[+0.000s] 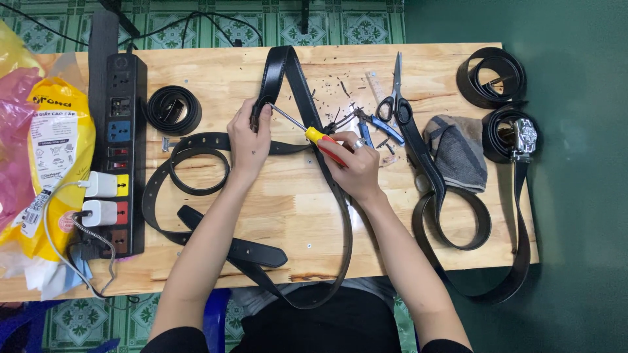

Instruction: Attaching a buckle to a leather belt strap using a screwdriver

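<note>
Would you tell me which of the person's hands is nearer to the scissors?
The right hand, holding the screwdriver, sits just below-left of the scissors. The left hand is farther left, gripping the belt.

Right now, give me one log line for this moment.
left hand: pinching belt end | right hand: holding screwdriver, tip at belt end | nearby: scissors, pliers

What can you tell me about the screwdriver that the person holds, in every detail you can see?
The screwdriver has a yellow and red handle that looks like plastic and a thin, bare metal shaft. The right hand grips the handle. The tool lies slanted above the wooden table, its tip pointing up and left to the end of a black belt, which the left hand pinches. Whether the tip touches a screw cannot be seen.
</note>
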